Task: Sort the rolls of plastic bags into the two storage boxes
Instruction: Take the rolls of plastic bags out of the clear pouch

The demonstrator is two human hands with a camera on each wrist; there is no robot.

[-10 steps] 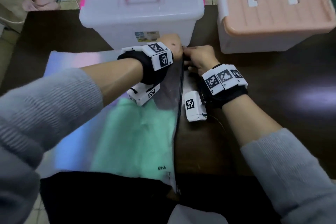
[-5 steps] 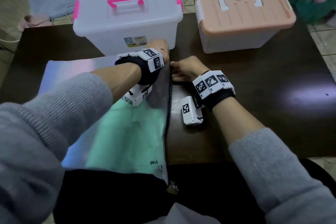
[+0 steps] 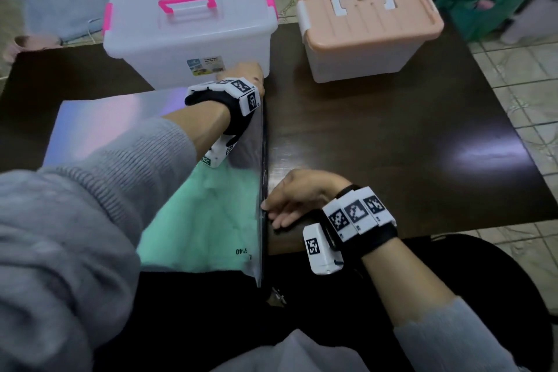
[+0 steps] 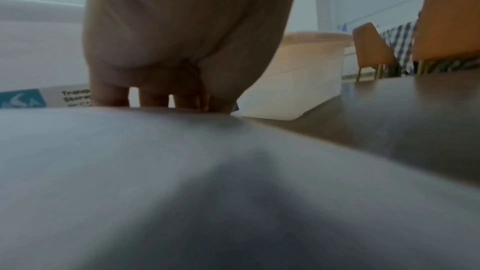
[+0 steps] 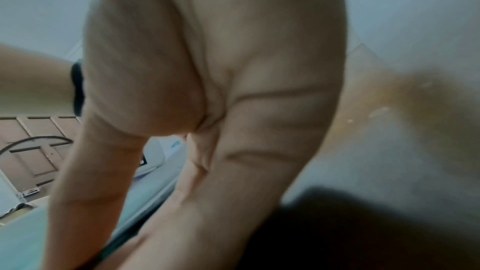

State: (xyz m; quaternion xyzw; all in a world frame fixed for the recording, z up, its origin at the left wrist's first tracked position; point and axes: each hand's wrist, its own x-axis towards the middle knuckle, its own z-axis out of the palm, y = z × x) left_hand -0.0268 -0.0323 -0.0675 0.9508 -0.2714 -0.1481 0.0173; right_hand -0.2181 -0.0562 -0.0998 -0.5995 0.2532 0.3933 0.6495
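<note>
Right hand [image 3: 297, 199] has slid down the zip edge toward the person since 0.5 s ago; it was up near the left hand [image 3: 246, 77], now well apart from it, close to the table's near edge. Head cam also sits higher, so both boxes show in full.

Dark table [image 3: 392, 136] carries everything. Big clear zip bag [image 3: 114, 124] lies flat on its left half w/ pale green contents [image 3: 193, 214] inside, prob. the rolls, can't tell for sure; near end overhangs the table edge. Clear storage box [image 3: 193, 39], pink handle & latches, lid on, stands at back just behind the bag. Peach-lidded storage box [image 3: 368, 27], white handle, lid on, stands beside it to the right, apart.

Left hand presses the bag's far right corner, fingers [image 4: 153, 95] straight, pointing down, close together. Right hand's fingertips [image 3: 277, 222] are at the bag's dark zip strip [image 3: 263, 160], thumb & fingers look closed on it; grip itself is blurred.
</note>
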